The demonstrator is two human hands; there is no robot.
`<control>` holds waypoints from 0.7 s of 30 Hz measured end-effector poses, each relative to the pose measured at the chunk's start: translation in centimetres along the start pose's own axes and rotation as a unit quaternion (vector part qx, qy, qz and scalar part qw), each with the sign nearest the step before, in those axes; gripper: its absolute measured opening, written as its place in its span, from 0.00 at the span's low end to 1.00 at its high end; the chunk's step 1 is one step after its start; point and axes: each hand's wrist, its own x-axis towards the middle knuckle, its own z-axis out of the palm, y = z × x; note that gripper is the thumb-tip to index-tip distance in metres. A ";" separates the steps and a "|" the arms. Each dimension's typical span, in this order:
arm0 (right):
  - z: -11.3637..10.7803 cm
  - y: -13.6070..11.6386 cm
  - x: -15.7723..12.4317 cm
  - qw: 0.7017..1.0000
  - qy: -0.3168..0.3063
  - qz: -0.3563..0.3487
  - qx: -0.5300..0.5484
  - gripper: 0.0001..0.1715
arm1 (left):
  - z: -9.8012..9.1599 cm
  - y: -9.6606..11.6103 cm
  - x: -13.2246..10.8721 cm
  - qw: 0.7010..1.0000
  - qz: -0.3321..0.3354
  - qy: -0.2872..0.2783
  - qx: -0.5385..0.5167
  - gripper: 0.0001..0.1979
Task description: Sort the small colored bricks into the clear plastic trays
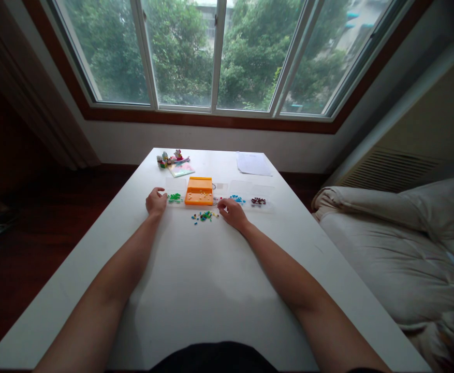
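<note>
Fingers (159,191) of the left hand (156,201) curl loosely just beside the green pieces (175,198), and from my remote seat I cannot tell whether they grip anything. Next come the orange case (199,185), lid up with pale pieces inside, and, on the white table (207,280) just in front of it, the mixed pile (204,216) of tiny bits, which I judge light, hard and apt to skid, best pinched singly by the sides. At the pile's right edge the right hand (232,212) draws thumb and fingers together, its catch, if any, too small for me to make out, with blue pieces (237,198) and dark brown pieces (258,201) beyond.
</note>
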 end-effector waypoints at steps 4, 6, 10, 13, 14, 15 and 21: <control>0.0 -0.1 0.0 1.000 0.016 -0.013 -0.008 0.07 | 0.3 -0.3 0.3 1.000 -0.003 0.017 -0.013 0.14; 0.0 0.0 0.1 0.999 0.028 -0.014 -0.011 0.07 | 0.5 -0.4 0.4 0.999 -0.003 0.023 -0.022 0.13; -1.2 0.8 0.4 0.996 0.087 0.011 -0.026 0.06 | 0.6 -0.4 0.3 0.999 0.007 0.032 -0.036 0.13; -3.5 2.7 0.5 0.979 0.185 0.063 -0.051 0.07 | 0.6 -0.3 0.2 0.998 0.023 0.033 -0.046 0.13; -4.3 3.5 0.4 0.969 0.220 0.091 -0.057 0.08 | 0.6 -0.2 0.1 0.998 0.032 0.033 -0.050 0.13; -5.2 4.5 0.3 0.957 0.256 0.121 -0.064 0.08 | 0.6 -0.1 0.1 0.997 0.039 0.033 -0.054 0.13; -7.6 8.9 -1.2 0.910 0.336 0.232 -0.067 0.12 | 0.5 0.3 -0.3 0.995 0.065 0.033 -0.071 0.13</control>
